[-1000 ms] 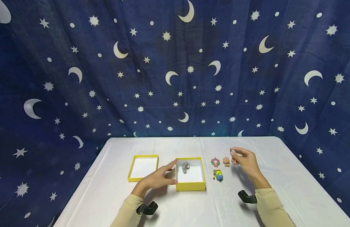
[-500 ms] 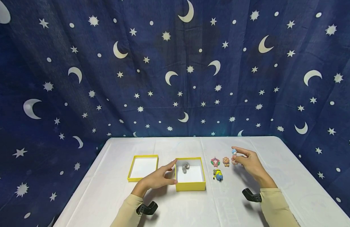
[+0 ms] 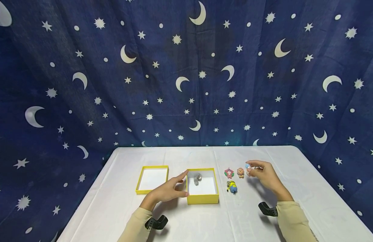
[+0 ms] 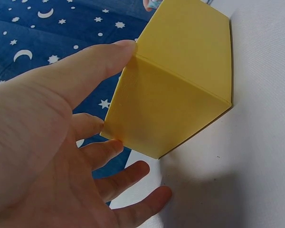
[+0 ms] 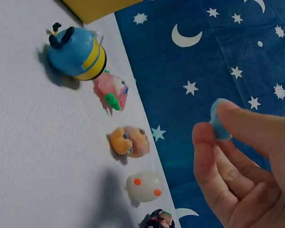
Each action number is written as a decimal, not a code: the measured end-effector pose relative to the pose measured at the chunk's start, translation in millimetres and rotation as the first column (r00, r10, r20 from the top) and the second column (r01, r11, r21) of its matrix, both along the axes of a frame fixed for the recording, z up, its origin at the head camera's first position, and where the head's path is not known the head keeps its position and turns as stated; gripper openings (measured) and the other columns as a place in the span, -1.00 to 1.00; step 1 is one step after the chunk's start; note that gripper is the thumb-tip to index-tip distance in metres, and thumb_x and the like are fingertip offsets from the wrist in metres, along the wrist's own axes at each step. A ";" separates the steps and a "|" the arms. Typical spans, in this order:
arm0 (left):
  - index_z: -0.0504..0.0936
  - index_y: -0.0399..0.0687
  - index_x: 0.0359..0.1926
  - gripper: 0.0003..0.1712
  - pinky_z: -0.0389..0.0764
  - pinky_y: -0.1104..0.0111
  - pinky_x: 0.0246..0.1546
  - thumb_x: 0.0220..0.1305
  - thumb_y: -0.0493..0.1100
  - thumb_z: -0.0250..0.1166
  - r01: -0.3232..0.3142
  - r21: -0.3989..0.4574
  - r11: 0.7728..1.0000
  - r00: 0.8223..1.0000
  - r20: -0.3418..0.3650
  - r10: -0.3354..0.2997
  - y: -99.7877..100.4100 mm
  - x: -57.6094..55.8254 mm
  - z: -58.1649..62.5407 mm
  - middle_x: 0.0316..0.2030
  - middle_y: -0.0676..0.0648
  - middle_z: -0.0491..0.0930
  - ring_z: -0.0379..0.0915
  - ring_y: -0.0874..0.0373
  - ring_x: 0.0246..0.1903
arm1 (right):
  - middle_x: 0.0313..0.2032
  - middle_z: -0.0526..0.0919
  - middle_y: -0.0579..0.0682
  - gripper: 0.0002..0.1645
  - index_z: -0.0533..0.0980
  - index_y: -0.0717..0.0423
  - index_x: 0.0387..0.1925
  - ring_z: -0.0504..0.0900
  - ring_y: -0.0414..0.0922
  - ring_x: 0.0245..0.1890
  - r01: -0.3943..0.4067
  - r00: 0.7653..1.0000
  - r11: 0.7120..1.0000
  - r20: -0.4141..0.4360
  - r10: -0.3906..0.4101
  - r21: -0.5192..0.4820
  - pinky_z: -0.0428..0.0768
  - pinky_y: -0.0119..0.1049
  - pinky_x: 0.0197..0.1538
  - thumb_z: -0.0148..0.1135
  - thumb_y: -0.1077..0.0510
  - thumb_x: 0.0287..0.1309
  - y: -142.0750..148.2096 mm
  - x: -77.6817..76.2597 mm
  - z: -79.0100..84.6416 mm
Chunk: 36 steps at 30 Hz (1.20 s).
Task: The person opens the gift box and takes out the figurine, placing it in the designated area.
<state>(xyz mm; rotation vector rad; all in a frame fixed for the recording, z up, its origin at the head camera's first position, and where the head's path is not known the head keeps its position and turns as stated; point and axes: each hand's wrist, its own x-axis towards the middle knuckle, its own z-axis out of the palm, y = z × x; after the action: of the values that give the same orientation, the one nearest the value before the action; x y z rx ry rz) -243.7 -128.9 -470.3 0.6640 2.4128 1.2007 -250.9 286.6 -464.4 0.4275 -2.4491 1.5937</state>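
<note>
My right hand (image 3: 268,175) pinches a small light-blue figurine (image 5: 220,124) between thumb and index finger, above the right part of the table; the fingers hide much of it. My left hand (image 3: 167,191) is spread against the left side of an open yellow box (image 3: 202,199), thumb and fingertips touching its edges. A small grey figurine (image 3: 197,178) lies inside the box. Right of the box sit a Minion toy (image 3: 232,187), a pink figurine with green parts (image 3: 229,173) and a tan lion-like figurine (image 3: 240,172). A white, orange-spotted figurine (image 5: 145,186) stands beyond them.
A yellow box lid (image 3: 152,178), white inside, lies left of the box. A dark figurine (image 5: 158,220) shows at the bottom of the right wrist view. Behind the white table (image 3: 204,222) hangs a blue curtain (image 3: 162,84) with moons and stars.
My right hand, holding the blue figurine, has shifted a little right and then dipped slightly. My left hand and the box have stayed put.
</note>
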 end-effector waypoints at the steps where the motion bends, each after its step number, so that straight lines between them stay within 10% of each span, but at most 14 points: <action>1: -0.02 0.18 0.63 0.03 0.17 -0.16 0.50 0.31 0.03 0.39 0.000 0.001 1.000 1.000 0.000 0.000 -0.1 0.2 0.2 0.62 -0.02 -0.01 0.17 -0.13 0.51 | -0.16 0.64 0.42 -0.59 0.49 0.60 0.10 0.70 -0.31 -0.45 -0.006 1.000 1.000 -0.009 0.006 0.011 0.70 -0.36 -0.33 0.25 0.42 0.26 0.0 -0.2 -0.2; 21: -0.02 0.15 0.63 0.03 0.21 -0.13 0.49 0.31 0.03 0.39 0.004 -0.003 1.000 1.000 -0.008 -0.004 -0.2 -1.2 -1.3 0.62 -0.01 0.00 0.19 -0.12 0.50 | -0.34 0.73 0.18 -0.83 0.66 0.40 -0.21 0.52 -0.43 -0.38 0.012 1.000 0.980 -0.027 -0.007 0.201 0.51 -0.45 -0.33 0.36 0.33 0.19 1.2 -1.9 -10.7; 36: -0.02 0.17 0.63 0.03 0.21 -0.14 0.49 0.31 0.03 0.38 -0.001 -0.002 1.000 1.000 -0.004 0.001 -0.4 0.6 0.2 0.62 -0.03 0.00 0.18 -0.13 0.50 | -0.38 0.68 0.14 -0.77 0.60 0.46 -0.20 0.51 -0.36 -0.46 -0.139 0.980 0.960 0.172 0.098 0.242 0.49 -0.41 -0.45 0.36 0.30 0.20 2.2 0.1 -18.5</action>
<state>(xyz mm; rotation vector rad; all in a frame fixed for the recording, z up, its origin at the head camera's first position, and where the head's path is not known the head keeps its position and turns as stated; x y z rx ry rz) -243.2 -129.3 -470.1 0.6651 2.4177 1.1989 -250.9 288.8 -482.9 0.5133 -2.8130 1.4101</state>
